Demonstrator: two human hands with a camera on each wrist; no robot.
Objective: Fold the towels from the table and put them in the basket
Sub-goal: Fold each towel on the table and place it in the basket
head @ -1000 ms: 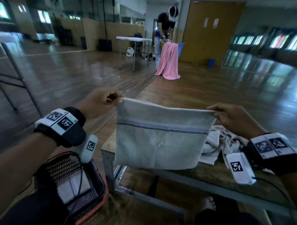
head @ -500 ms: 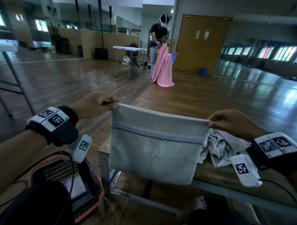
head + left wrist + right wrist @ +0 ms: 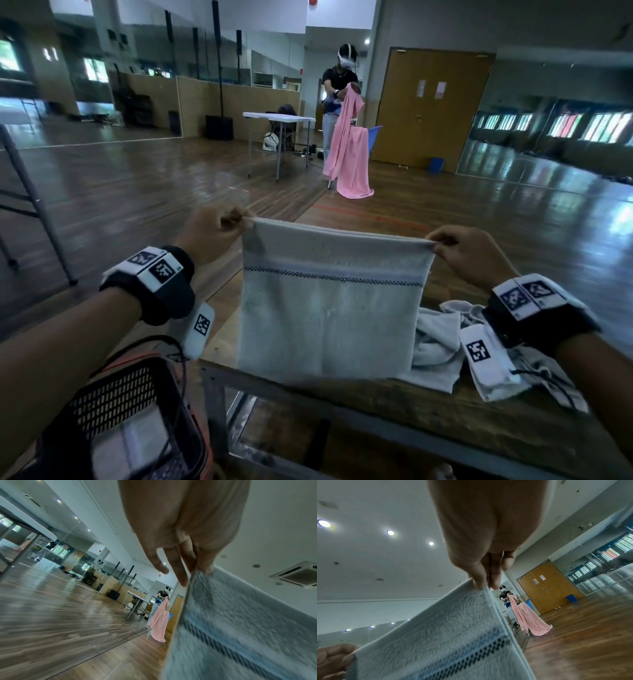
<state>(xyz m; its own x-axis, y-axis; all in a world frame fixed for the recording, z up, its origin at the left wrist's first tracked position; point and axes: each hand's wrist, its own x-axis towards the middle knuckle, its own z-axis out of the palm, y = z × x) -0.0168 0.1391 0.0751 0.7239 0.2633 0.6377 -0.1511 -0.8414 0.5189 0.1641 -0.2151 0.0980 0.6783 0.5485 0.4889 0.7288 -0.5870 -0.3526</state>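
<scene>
The grey towel hangs flat in the air over the near edge of the table. Left hand and right hand each pinch one top corner, so the taut top edge runs left to right. Basket sits below the left arm, nearer that hand. Since a second ago the towel has been lifted slightly higher; both pinches are unchanged.

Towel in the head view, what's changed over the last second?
Little: both hands lifted the towel slightly, drawing its top edge tauter. The left hand and right hand still pinch the top corners. The crumpled towels on the table lie as before.
</scene>
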